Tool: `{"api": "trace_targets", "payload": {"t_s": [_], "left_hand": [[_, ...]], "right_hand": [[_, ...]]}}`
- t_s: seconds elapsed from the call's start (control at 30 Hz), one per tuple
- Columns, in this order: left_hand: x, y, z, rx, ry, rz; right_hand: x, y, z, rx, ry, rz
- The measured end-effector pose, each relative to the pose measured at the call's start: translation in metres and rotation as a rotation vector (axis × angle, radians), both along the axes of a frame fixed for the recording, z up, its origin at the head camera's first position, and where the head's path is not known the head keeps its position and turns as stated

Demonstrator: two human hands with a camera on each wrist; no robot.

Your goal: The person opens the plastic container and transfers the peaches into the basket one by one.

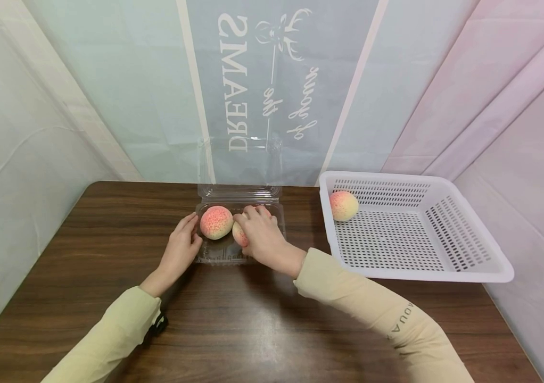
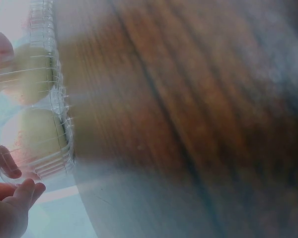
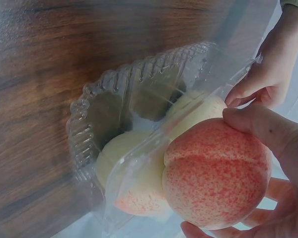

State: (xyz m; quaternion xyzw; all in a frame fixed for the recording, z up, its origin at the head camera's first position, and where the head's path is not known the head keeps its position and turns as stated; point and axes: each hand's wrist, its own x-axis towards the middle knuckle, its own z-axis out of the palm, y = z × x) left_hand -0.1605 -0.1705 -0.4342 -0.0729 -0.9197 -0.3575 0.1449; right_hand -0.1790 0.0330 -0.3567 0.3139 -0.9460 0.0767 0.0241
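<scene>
A clear plastic clamshell container (image 1: 221, 254) lies on the table with its lid raised at the back. One pink-and-cream peach (image 1: 216, 222) sits in its left part. My right hand (image 1: 266, 240) grips another peach (image 1: 239, 234) over the container; in the right wrist view, the thumb and fingers curl round this reddish peach (image 3: 218, 173). A further peach (image 1: 264, 211) shows partly behind that hand. My left hand (image 1: 179, 250) holds the container's left edge, fingers and thumb at the plastic in the left wrist view (image 2: 12, 206).
A white perforated basket (image 1: 425, 274) stands at the right of the dark wooden table (image 1: 253, 340), with one peach (image 1: 344, 206) in its back left corner. Behind the table hangs a printed cloth (image 1: 272, 80).
</scene>
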Motion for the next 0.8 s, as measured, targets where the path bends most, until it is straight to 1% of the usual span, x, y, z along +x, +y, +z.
{"api": "trace_targets", "payload": {"t_s": [0.27,0.53,0.8], "left_hand": [[-0.001,0.000,0.000,0.008,0.016,0.003],[-0.001,0.001,0.000,0.006,0.016,0.002],[-0.001,0.000,0.000,0.000,0.011,-0.001]], "right_hand": [[-0.001,0.003,0.004,0.006,0.004,0.002],[-0.002,0.007,0.006,0.030,0.006,-0.010],[-0.003,0.012,0.007,0.020,0.023,-0.004]]}}
